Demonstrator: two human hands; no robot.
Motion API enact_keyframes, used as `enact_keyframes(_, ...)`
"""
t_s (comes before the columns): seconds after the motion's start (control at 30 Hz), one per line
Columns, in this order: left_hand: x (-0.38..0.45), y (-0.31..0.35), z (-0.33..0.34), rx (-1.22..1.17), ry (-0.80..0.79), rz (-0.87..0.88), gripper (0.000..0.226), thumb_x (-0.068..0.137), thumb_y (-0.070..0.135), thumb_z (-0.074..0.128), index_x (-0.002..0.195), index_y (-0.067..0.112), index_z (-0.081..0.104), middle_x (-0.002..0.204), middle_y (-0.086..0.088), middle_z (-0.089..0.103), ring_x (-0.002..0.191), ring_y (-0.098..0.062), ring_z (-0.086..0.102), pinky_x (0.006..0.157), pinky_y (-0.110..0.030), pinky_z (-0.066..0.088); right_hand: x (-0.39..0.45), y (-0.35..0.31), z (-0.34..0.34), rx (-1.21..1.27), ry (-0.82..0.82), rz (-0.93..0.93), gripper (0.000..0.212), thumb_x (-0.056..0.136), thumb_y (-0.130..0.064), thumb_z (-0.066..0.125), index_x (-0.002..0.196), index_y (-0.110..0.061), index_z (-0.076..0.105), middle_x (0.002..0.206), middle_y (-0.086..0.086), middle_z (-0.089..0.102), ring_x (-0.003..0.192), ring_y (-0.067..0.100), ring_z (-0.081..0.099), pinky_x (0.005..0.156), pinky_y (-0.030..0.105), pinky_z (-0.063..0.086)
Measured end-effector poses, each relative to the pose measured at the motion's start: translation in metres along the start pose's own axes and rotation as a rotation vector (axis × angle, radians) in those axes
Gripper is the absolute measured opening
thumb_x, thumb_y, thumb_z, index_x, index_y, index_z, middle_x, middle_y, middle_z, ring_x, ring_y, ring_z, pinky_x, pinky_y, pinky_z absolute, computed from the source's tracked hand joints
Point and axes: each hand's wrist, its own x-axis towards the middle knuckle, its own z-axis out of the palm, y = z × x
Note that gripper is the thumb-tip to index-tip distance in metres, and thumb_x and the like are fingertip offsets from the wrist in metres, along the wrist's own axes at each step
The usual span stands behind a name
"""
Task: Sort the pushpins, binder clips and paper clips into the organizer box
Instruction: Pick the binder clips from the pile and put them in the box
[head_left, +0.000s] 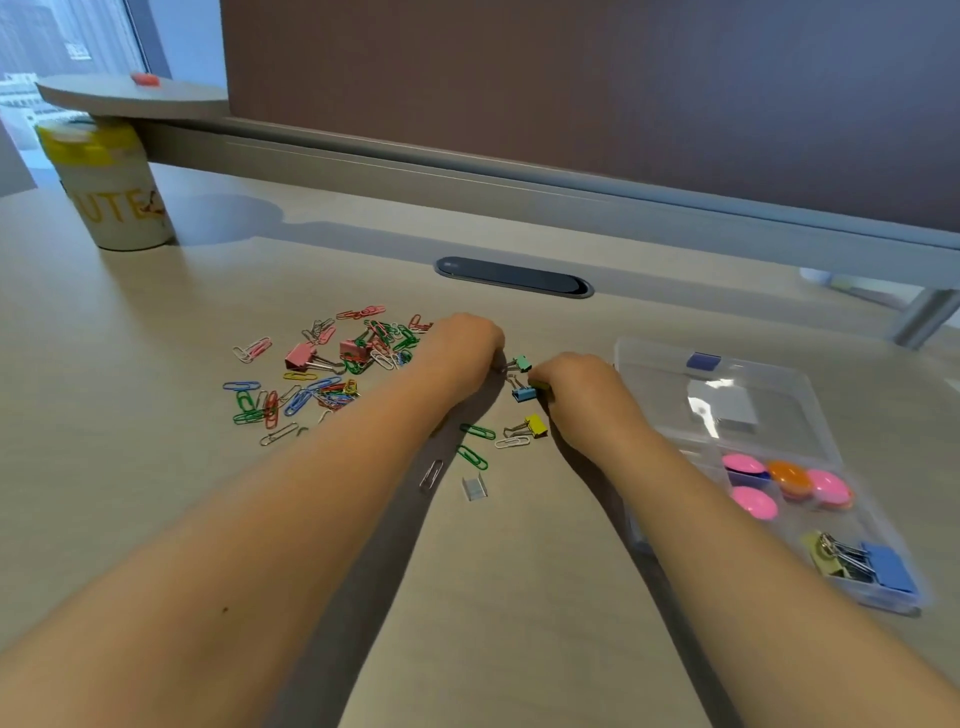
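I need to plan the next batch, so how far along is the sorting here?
Partly done. The organizer box already holds round pushpins in one compartment and binder clips in another. In hand: the right hand pinches a small clip, and the left hand reaches by the green binder clip. Left: the paper clips, pink binder clips and yellow binder clip on the desk.

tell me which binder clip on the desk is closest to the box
The yellow binder clip beside the right hand; the pink ones lie far left.
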Motion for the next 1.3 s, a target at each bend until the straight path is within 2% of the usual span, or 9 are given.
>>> enact_keyframes(0.2, -0.008, -0.008, -0.006, -0.206, 0.175, -0.095, 0.037, 0.097, 0.008, 0.037, 0.131, 0.006, 0.050, 0.130, -0.017, 0.054, 0.118, -0.032, 0.051, 0.096, -0.038, 0.042, 0.004, -0.001, 0.000, 0.186, 0.046, 0.070, 0.029, 0.092, -0.001, 0.045, 0.118, -0.003, 0.058, 0.119, 0.017, 0.058, 0.110, 0.030, 0.054, 0.095, 0.036, 0.046)
enact_keyframes(0.33, -0.014, -0.011, -0.018, -0.514, 0.200, -0.195, 0.037, 0.096, 0.003, 0.028, 0.119, 0.000, 0.057, 0.129, -0.017, 0.056, 0.118, -0.029, 0.052, 0.093, -0.035, 0.041, 0.006, -0.001, -0.001, 0.605, 0.153, 0.268, 0.032, 0.094, 0.001, 0.038, 0.121, -0.003, 0.055, 0.126, 0.015, 0.056, 0.115, 0.028, 0.053, 0.091, 0.033, 0.046)
enact_keyframes(0.4, -0.012, -0.009, -0.020, -0.550, 0.164, -0.200, 0.037, 0.096, 0.003, 0.027, 0.113, -0.001, 0.059, 0.125, -0.016, 0.058, 0.114, -0.029, 0.053, 0.086, -0.032, 0.041, 0.008, -0.001, -0.002, 0.974, 0.222, 0.460, 0.033, 0.095, 0.001, 0.034, 0.116, -0.003, 0.059, 0.111, 0.014, 0.060, 0.099, 0.028, 0.057, 0.077, 0.033, 0.050)
enact_keyframes(0.47, -0.008, -0.004, -0.020, -0.533, 0.103, -0.163, 0.035, 0.097, 0.008, 0.028, 0.114, 0.000, 0.058, 0.124, -0.017, 0.058, 0.112, -0.030, 0.053, 0.087, -0.033, 0.042, 0.010, 0.000, -0.009, 1.440, 0.257, 0.663, 0.030, 0.095, 0.001, 0.032, 0.105, -0.004, 0.060, 0.082, 0.009, 0.056, 0.070, 0.022, 0.052, 0.060, 0.026, 0.044)
enact_keyframes(0.57, 0.002, 0.009, -0.016, -0.382, 0.003, -0.071, 0.034, 0.098, 0.023, 0.038, 0.125, 0.009, 0.054, 0.128, -0.017, 0.051, 0.115, -0.032, 0.050, 0.096, -0.039, 0.041, 0.009, 0.005, -0.018, 2.020, 0.284, 0.831, 0.025, 0.096, 0.001, 0.031, 0.095, -0.006, 0.055, 0.072, 0.009, 0.045, 0.060, 0.016, 0.040, 0.053, 0.019, 0.035)
enact_keyframes(0.83, 0.010, 0.018, -0.004, -0.102, -0.021, -0.016, 0.033, 0.092, 0.024, 0.054, 0.121, 0.008, 0.060, 0.124, -0.015, 0.049, 0.112, -0.032, 0.050, 0.093, -0.038, 0.045, 0.008, 0.013, -0.019, 2.442, 0.211, 0.953, 0.037, 0.100, -0.011, 0.023, 0.074, -0.003, 0.048, 0.072, 0.011, 0.048, 0.058, 0.015, 0.036, 0.048, 0.017, 0.030)
enact_keyframes(1.07, 0.003, 0.015, -0.009, -0.317, 0.033, -0.113, 0.033, 0.092, 0.026, 0.054, 0.112, 0.000, 0.055, 0.112, -0.017, 0.056, 0.103, -0.031, 0.054, 0.085, -0.037, 0.043, 0.008, 0.006, -0.022, 2.340, 0.175, 1.034, 0.043, 0.098, -0.026, 0.030, 0.062, -0.013, 0.047, 0.038, 0.000, 0.039, 0.044, 0.010, 0.023, 0.033, 0.014, 0.018)
enact_keyframes(1.17, -0.003, 0.009, -0.016, -0.585, 0.064, -0.170, 0.014, 0.095, 0.021, 0.049, 0.086, 0.011, 0.047, 0.076, -0.002, 0.050, 0.079, -0.022, 0.047, 0.072, -0.032, 0.036, 0.006, 0.004, -0.022, 1.956, 0.217, 0.952, 0.036, 0.095, -0.032, 0.042, 0.063, -0.015, 0.044, 0.049, -0.003, 0.035, 0.045, 0.010, 0.023, 0.040, 0.018, 0.021)
enact_keyframes(1.3, -0.016, -0.004, -0.026, -1.030, 0.051, -0.284, 0.036, 0.096, 0.010, 0.043, 0.062, 0.014, 0.035, 0.064, -0.004, 0.045, 0.058, -0.016, 0.053, 0.059, -0.027, 0.047, 0.000, 0.001, -0.021, 1.152, 0.180, 0.693, 0.043, 0.091, -0.035, 0.050, 0.055, -0.015, 0.038, 0.055, 0.000, 0.036, 0.056, 0.019, 0.036, 0.052, 0.026, 0.029)
